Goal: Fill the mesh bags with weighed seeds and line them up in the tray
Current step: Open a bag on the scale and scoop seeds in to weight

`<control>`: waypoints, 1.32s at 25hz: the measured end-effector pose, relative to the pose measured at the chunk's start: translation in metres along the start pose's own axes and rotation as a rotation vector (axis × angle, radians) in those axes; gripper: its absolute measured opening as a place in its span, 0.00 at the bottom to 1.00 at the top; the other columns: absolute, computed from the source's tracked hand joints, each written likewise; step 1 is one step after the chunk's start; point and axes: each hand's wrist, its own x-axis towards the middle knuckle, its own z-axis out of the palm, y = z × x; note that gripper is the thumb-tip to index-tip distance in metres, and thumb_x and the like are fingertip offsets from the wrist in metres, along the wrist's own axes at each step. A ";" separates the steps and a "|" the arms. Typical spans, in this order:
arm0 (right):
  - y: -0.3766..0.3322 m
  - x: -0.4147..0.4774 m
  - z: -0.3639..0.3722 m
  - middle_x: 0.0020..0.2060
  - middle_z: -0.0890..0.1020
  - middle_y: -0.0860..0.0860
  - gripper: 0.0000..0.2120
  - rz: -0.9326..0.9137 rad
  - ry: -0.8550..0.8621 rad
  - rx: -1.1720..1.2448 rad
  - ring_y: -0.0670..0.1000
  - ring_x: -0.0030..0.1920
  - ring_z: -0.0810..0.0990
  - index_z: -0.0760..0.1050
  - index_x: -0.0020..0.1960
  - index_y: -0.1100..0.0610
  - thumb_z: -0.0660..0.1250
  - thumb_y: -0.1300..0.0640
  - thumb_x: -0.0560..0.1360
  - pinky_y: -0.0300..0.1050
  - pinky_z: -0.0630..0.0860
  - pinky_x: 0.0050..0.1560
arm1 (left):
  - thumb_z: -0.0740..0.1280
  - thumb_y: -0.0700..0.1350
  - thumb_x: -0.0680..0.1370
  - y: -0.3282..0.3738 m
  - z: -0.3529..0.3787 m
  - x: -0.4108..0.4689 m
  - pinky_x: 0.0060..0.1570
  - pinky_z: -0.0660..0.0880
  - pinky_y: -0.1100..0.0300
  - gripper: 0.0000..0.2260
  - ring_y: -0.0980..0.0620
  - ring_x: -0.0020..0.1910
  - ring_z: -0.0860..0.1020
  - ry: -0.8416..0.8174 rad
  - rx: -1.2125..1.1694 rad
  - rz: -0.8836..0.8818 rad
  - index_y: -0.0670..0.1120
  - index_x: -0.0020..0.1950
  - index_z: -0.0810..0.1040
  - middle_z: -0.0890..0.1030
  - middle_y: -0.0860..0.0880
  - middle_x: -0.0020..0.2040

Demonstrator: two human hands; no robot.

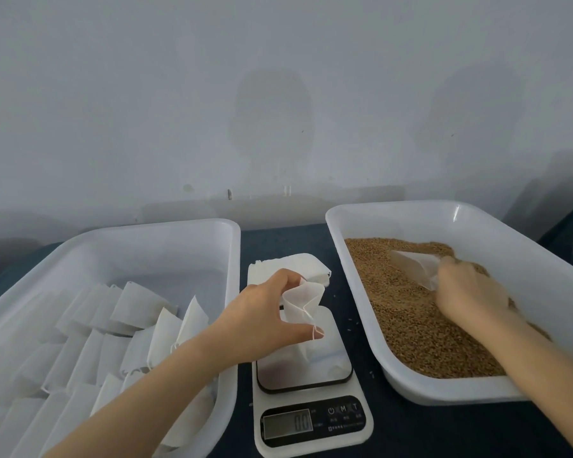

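My left hand (pixel 265 312) pinches a white mesh bag (pixel 303 302) by its top and holds its mouth spread over the platform of a white kitchen scale (pixel 311 421), whose display reads 0.0. My right hand (pixel 470 292) grips a clear plastic scoop (pixel 414 264) that lies in the brown seeds (pixel 407 312) filling the white tray (pixel 543 259) on the right. On the left, another white tray (pixel 179 236) holds several filled mesh bags (pixel 136 309) lined up in rows.
A stack of empty mesh bags (pixel 295 266) lies on the dark table (pixel 288 239) behind the scale. A few loose seeds dot the table between the scale and the seed tray. A grey wall rises right behind the trays.
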 end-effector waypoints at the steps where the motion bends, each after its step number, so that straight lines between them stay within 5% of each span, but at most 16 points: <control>1: -0.001 0.000 0.002 0.54 0.77 0.56 0.21 -0.025 -0.003 0.016 0.54 0.47 0.78 0.63 0.69 0.59 0.59 0.64 0.76 0.45 0.74 0.39 | 0.73 0.65 0.64 0.000 0.000 0.000 0.51 0.73 0.62 0.28 0.57 0.52 0.74 -0.003 0.016 -0.003 0.66 0.57 0.61 0.70 0.65 0.53; 10: -0.008 0.000 0.009 0.40 0.76 0.50 0.10 -0.161 -0.116 0.158 0.48 0.37 0.77 0.70 0.55 0.58 0.63 0.53 0.78 0.41 0.72 0.31 | 0.73 0.64 0.66 0.002 0.000 0.000 0.53 0.75 0.58 0.30 0.55 0.53 0.74 -0.017 0.079 0.002 0.60 0.63 0.64 0.71 0.62 0.54; 17: -0.013 -0.004 0.010 0.39 0.78 0.49 0.11 -0.219 -0.165 0.281 0.46 0.35 0.78 0.70 0.48 0.56 0.68 0.50 0.75 0.40 0.73 0.31 | 0.73 0.64 0.65 0.003 0.000 0.000 0.56 0.75 0.55 0.30 0.54 0.54 0.74 -0.026 0.101 -0.011 0.61 0.62 0.64 0.71 0.62 0.54; 23: -0.015 -0.003 0.007 0.29 0.78 0.51 0.14 -0.154 -0.240 0.409 0.46 0.24 0.74 0.75 0.40 0.59 0.66 0.49 0.76 0.38 0.74 0.26 | 0.73 0.65 0.65 0.002 0.000 0.001 0.58 0.73 0.54 0.30 0.54 0.56 0.73 -0.027 0.114 -0.015 0.61 0.62 0.64 0.72 0.62 0.54; 27: -0.015 -0.005 0.003 0.33 0.81 0.54 0.14 -0.087 -0.202 0.471 0.50 0.31 0.81 0.77 0.46 0.61 0.64 0.49 0.77 0.45 0.82 0.33 | 0.73 0.65 0.65 0.002 0.000 0.000 0.58 0.73 0.53 0.31 0.53 0.56 0.73 -0.024 0.120 -0.018 0.61 0.63 0.64 0.71 0.62 0.54; 33: -0.010 -0.003 0.005 0.31 0.78 0.53 0.13 -0.100 -0.166 0.388 0.46 0.23 0.72 0.76 0.50 0.62 0.65 0.51 0.77 0.35 0.65 0.20 | 0.73 0.64 0.66 0.002 0.000 0.001 0.58 0.73 0.52 0.31 0.53 0.55 0.73 -0.031 0.116 -0.018 0.60 0.63 0.64 0.72 0.61 0.55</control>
